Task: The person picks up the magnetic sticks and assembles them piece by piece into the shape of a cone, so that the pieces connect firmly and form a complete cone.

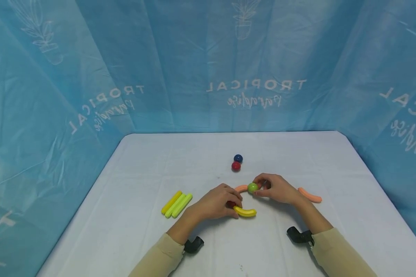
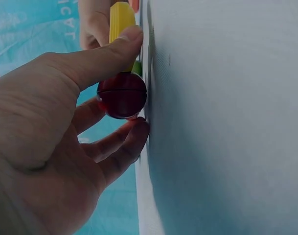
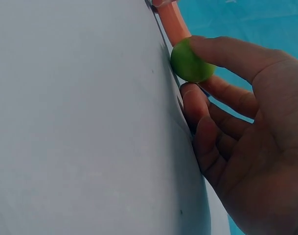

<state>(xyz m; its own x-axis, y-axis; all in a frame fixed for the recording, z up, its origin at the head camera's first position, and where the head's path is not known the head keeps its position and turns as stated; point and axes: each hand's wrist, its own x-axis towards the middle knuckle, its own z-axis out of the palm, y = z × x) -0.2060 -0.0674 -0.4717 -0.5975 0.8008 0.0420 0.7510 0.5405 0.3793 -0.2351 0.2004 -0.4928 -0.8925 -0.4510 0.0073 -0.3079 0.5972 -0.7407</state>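
My left hand [image 1: 218, 201] is curled round a dark red ball [image 2: 122, 96], its thumb lying across the near end of a yellow curved stick [image 1: 246, 212] that meets the ball. Between the thumb and fingers of my right hand [image 1: 276, 188] is a green ball [image 1: 252, 187], low over the white tabletop. An orange curved stick [image 1: 241, 188] runs from the green ball toward the left hand's fingers, which hide its far end. Together these pieces form part of a ring. In the right wrist view the green ball [image 3: 192, 60] touches the orange stick [image 3: 174, 23].
On the white table [image 1: 194, 157], a blue ball [image 1: 238, 158] and another red ball [image 1: 236, 166] lie farther back. Yellow and light green sticks [image 1: 176, 204] lie side by side at the left. Another orange curved stick [image 1: 310, 195] is right of the right wrist. Blue curtains [image 1: 180, 57] surround the table.
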